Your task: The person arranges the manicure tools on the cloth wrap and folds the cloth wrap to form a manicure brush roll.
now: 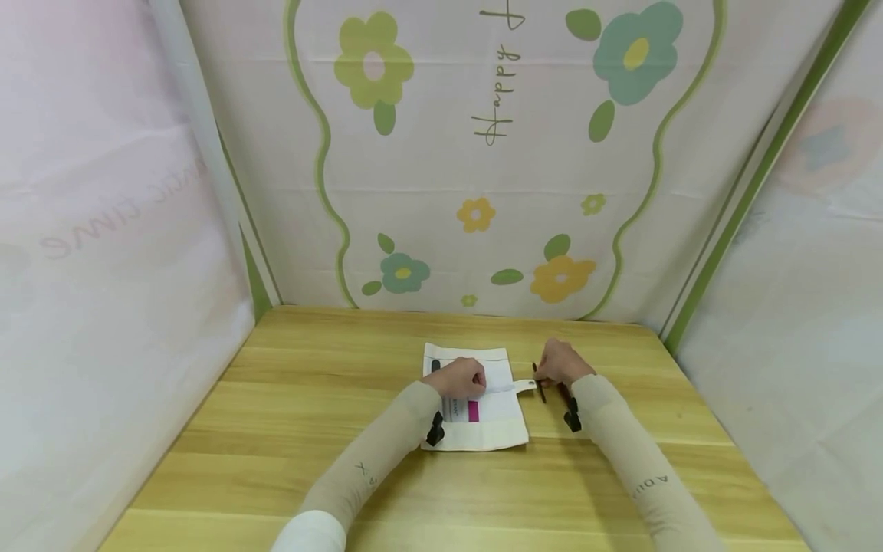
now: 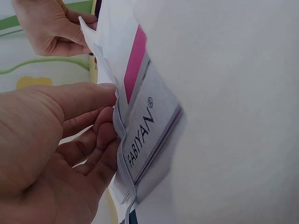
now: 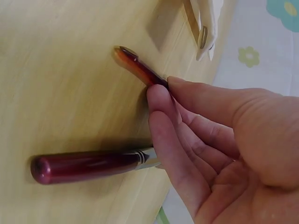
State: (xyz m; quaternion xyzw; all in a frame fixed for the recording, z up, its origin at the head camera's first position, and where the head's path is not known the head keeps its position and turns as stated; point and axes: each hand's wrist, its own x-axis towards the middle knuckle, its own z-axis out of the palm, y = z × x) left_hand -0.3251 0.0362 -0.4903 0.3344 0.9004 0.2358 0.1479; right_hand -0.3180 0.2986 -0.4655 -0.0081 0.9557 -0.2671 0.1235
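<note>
A white fabric case (image 1: 493,437) lies unfolded on the table, a snap tab (image 1: 526,386) pointing right. Over its middle is my left hand (image 1: 458,377); in the left wrist view its thumb and fingers pinch a grey ribbed elastic edge (image 2: 122,154) beside a label (image 2: 148,126) reading FABIYAN. Just right of the tab, my right hand (image 1: 560,363) pinches a slim dark-red stick (image 3: 145,70) between thumb and fingertips. Close below it lies a thicker brush-like tool with a glossy dark-red handle (image 3: 88,166) and silver collar; its far end is hidden behind the fingers.
A dark-ended item (image 1: 435,366) sits at the case's left side, partly under the left hand. The wooden table (image 1: 310,399) meets a flower-printed cloth wall (image 1: 441,153) at the back, with cloth walls on both sides.
</note>
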